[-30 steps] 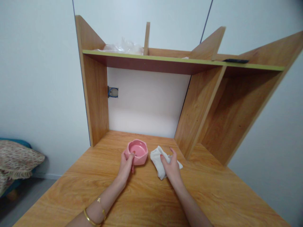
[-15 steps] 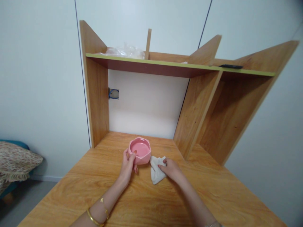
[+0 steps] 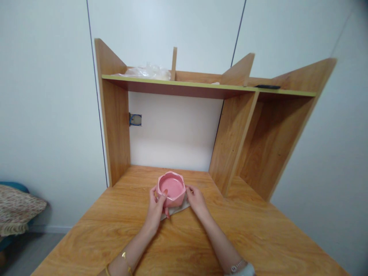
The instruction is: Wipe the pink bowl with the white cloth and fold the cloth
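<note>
My left hand [image 3: 157,205] grips the near left side of a pink six-sided ashtray [image 3: 172,188], its thumb over the rim and its fingers around the outside. The inside of the ashtray shows as bare pink. Beneath it lies a pale grey cloth [image 3: 179,208], mostly hidden by the ashtray, with its near edge showing. At the right side of the ashtray, my right hand [image 3: 196,198] is closed on the cloth's right end. Its fingertips are close to the ashtray's wall; whether they touch it I cannot tell.
Both hands are over a wooden desk [image 3: 230,237]. Behind stands a wooden shelf unit [image 3: 116,130] with a clear plastic bag [image 3: 149,71] and a flat black object [image 3: 267,87] on its upper board. An open wall socket box [image 3: 135,120] shows wires. Patterned fabric [image 3: 20,205] lies at far left.
My right hand has moved left with the cloth, which was beside the ashtray and is now under it. My left hand keeps its hold on the ashtray. The view has shifted slightly.
</note>
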Demonstrator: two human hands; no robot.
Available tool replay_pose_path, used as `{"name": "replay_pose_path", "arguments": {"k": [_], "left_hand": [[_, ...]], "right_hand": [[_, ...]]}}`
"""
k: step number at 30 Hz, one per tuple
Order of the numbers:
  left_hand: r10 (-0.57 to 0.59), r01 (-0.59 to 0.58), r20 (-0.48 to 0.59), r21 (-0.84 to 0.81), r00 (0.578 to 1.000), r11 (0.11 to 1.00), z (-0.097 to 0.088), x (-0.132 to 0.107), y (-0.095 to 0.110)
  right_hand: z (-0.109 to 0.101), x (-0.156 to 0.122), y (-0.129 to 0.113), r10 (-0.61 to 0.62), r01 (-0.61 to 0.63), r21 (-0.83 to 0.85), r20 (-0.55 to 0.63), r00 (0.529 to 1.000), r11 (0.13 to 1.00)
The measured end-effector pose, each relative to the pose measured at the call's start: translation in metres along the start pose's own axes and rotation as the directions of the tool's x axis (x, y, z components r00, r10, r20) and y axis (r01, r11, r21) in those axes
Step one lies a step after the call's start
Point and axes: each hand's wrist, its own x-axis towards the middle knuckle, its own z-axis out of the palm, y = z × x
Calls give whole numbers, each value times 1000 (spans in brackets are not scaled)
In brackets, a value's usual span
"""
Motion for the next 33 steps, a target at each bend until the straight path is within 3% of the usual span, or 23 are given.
{"name": "replay_pose_path", "arguments": {"k": [2,4,6,8,13,17,21,25,33], "left_hand": [[-1,1,-19,-5,1000,1000,0,2,-1],[-4,4,-21,5,1000,1000,1,2,-1],[-8,8,-4,33,1000,999,1,0,0],[-17,15,31,73,999,997,1,-2,1],[-66,44,153,145,986,988,3,-5,-1],[-97,59,272,144,957,988,3,-6,-3],[-57,34,212,112,976,993,2,-4,-2],[13,-34,177,117,984,993,-1,0,-3],[38,-84,235,190,971,978,-4,2,-11]], "right_hand": [[-10,-7,-2,54,-59,109,45,998,992],[-13,-16,-7,124,-166,276,164,979,947],[-12,-26,-14,145,-261,407,294,945,875],[-6,-34,-19,134,-287,472,331,934,834],[2,-41,-23,165,-273,578,233,958,769],[-14,-36,-19,270,-343,578,210,939,741],[-43,-31,-5,418,-434,526,158,895,731],[-75,-29,20,580,-560,398,82,811,727],[-112,-24,64,670,-642,255,-38,741,724]]}}
